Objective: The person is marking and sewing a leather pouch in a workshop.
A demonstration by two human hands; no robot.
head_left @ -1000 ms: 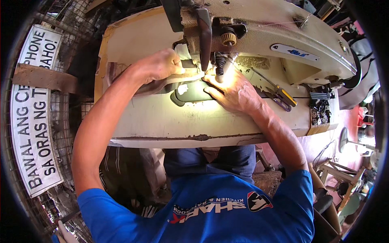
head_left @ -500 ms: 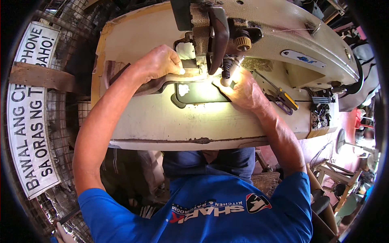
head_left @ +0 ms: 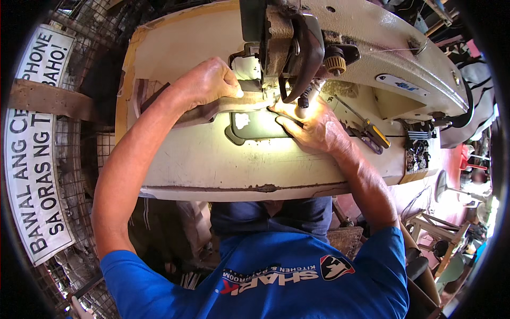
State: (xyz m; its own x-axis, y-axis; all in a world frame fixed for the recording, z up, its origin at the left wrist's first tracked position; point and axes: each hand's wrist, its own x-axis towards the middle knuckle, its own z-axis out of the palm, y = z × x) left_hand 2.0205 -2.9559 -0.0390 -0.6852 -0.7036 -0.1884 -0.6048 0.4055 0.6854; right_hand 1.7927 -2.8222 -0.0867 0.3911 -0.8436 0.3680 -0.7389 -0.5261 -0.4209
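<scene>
The sewing machine [head_left: 284, 45] stands over the pale table, its lamp lighting the needle area. A brown-grey strip of fabric [head_left: 223, 105] runs in from the left to beneath the presser foot. My left hand [head_left: 212, 82] is closed on the strip just left of the needle, fingers pinched. Close to the needle on its right side is my right hand [head_left: 319, 130]. Its thumb and forefinger close about a thin dark piece that glare and the machine partly hide, so its kind cannot be told. A dark-rimmed cover plate [head_left: 257, 125] lies in the table before the needle.
A screwdriver with a yellow-black handle [head_left: 376, 134] and purple-handled scissors [head_left: 372, 144] lie right of my right hand. Several metal bobbins [head_left: 417, 158] sit at the table's right end. Wire mesh [head_left: 106, 151] and a white sign [head_left: 40, 143] stand left.
My right thumb has come into fuller view, with a thin dark piece showing beside it. My left hand keeps its hold on the strip. The view has shifted slightly.
</scene>
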